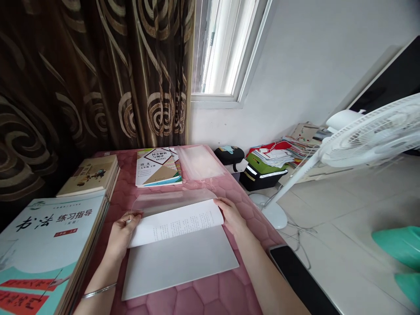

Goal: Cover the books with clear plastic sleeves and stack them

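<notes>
An open book (179,251) lies on the pink quilted table (203,297) in front of me, its inner cover showing white and a printed page raised. A clear plastic book cover (170,199) sticks out past the book's far edge. My left hand (120,234) pinches the left end of the page and plastic sleeve, fingers closed. At the right end, my right hand (231,214) grips the page's corner with curled fingers.
A stack of textbooks (49,245) sits at the left, another stack (90,175) behind it. A colourful book (158,166) and spare plastic covers (198,161) lie further back. A phone (300,278) rests at the table's right edge. A white fan (361,140) stands on the floor.
</notes>
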Demonstrator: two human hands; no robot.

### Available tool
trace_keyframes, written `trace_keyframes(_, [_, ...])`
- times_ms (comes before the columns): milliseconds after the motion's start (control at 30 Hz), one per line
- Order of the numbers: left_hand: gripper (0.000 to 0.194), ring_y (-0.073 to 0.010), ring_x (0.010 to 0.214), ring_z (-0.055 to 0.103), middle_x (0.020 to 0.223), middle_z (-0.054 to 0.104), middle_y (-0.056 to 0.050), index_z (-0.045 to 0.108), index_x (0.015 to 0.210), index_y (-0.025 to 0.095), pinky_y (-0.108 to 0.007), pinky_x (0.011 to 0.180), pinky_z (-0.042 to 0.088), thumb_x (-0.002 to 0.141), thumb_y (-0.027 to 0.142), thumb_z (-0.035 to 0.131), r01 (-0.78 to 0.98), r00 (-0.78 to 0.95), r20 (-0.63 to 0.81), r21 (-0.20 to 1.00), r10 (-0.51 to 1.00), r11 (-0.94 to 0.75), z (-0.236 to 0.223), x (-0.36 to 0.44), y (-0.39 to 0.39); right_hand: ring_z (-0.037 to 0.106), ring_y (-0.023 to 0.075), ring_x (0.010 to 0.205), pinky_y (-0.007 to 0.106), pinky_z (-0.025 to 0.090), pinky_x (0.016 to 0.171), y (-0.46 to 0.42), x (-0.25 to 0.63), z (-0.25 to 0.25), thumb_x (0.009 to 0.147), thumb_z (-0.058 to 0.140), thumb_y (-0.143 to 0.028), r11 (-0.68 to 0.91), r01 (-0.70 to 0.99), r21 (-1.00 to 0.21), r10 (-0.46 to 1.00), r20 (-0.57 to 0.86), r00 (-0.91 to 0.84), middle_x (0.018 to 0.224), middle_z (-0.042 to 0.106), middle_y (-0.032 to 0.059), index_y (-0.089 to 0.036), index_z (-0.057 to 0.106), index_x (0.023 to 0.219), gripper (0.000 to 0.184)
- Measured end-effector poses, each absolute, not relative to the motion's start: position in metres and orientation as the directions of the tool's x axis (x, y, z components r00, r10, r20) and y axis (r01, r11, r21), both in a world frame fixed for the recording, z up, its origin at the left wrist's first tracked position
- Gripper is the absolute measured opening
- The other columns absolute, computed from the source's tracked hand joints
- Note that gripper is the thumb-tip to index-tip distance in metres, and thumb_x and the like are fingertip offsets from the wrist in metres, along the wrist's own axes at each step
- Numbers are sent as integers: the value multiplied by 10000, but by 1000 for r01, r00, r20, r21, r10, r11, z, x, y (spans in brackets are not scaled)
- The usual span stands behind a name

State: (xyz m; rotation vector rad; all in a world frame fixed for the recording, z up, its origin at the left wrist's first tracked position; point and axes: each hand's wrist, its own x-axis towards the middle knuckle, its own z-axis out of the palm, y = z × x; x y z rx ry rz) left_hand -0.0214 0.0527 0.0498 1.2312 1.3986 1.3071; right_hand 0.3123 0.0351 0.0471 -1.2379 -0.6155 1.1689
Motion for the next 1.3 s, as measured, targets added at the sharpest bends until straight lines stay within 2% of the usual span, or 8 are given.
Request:
trace_keyframes(200, [371,-163,675,524,765,659,-39,503,403,206,-236,544,356,563,448,734,130,-177,56,991,983,-33,51,-19,52,521,172,570,303,363,497,37,311,45,540,783,-339,-88,-346,-934,893,-228,389,577,594,-2,-221,611,584,214])
trace_keyframes(300, [410,-113,544,428,603,580,5,446,414,205,-226,487,301,541,474,727,124,-192,-15,992,981,40,49,-17,52,511,161,546,289,338,479,36,311,43,574,766,-372,-74,-322,-944,905,-199,375,561,576,-22,-230,589,587,227])
trace_keyframes(400, [390,-90,487,355,494,477,49,477,468,202,-220,462,266,521,506,717,121,-201,-90,986,976,116,46,-17,54,504,149,538,275,340,481,35,311,38,610,756,-397,-44,-282,-958,910,-155,385,561,561,-41,-239,585,603,233])
trace_keyframes(567, [403,-95,504,373,488,472,50,545,525,183,-219,474,280,481,550,706,176,-271,-96,973,958,148,44,-15,55,536,165,592,274,372,511,34,313,29,655,740,-449,16,-179,-984,911,-59,408,607,587,-35,-247,608,645,241])
trace_keyframes(867, [411,-99,491,368,480,472,51,559,564,180,-230,471,278,485,566,677,215,-279,-130,957,951,194,46,-13,53,543,167,603,277,368,524,30,311,30,660,715,-452,11,-165,-986,915,-57,400,617,597,-42,-251,620,670,223])
trace_keyframes(1100, [371,-90,477,343,460,449,56,525,530,188,-221,457,254,509,521,688,185,-251,-128,967,960,177,43,-15,52,525,180,573,299,367,502,28,305,37,704,633,-420,-21,-72,-997,882,-53,467,584,588,-23,-261,598,626,180])
trace_keyframes(1300, [374,-77,485,326,469,422,61,426,453,202,-208,458,240,514,454,695,149,-184,-121,978,975,149,47,-16,52,506,165,558,280,359,487,29,304,38,692,660,-400,9,-147,-989,903,-55,427,572,558,-30,-247,571,606,197])
